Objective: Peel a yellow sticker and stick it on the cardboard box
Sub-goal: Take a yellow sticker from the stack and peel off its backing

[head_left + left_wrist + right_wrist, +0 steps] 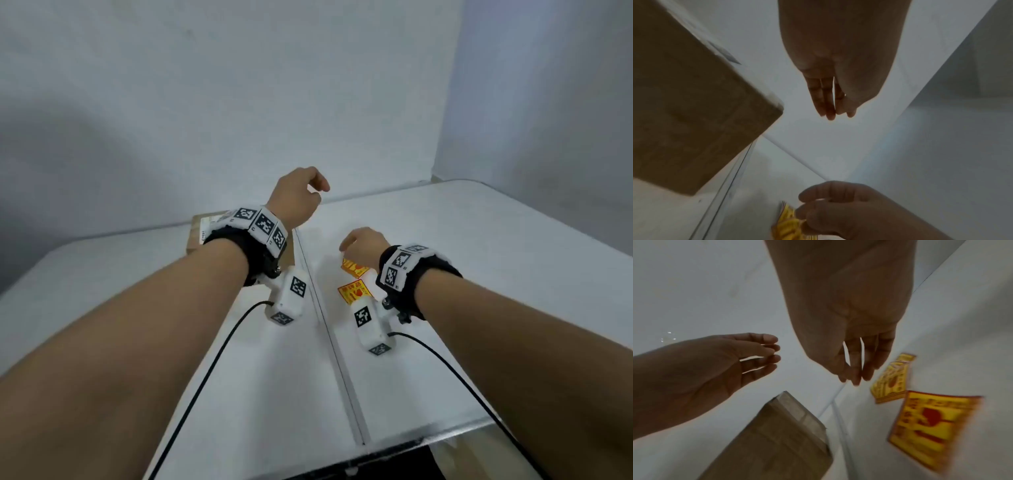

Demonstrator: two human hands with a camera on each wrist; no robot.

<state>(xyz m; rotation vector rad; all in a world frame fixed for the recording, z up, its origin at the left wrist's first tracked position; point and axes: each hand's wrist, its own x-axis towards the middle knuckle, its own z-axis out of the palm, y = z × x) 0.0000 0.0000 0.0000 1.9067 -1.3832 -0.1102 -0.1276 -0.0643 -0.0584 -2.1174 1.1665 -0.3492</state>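
The brown cardboard box (196, 234) sits at the back left of the table, mostly hidden under my left wrist; it shows better in the right wrist view (777, 443). My left hand (317, 190) is raised beyond the box's right side, fingers relaxed and holding nothing (830, 112). Two yellow stickers with red print lie right of the table's seam, the far one (354, 268) a small stack (890, 382), the near one (354, 292) a single sheet (931, 426). My right hand (345, 247) hovers over the far stack, fingers hanging down (855, 378), gripping nothing that I can see.
The white table (479, 257) has a seam (329, 342) running front to back between my arms. White walls close off the back and the right. Black cables trail from both wrist cameras toward the table's front edge (394, 442).
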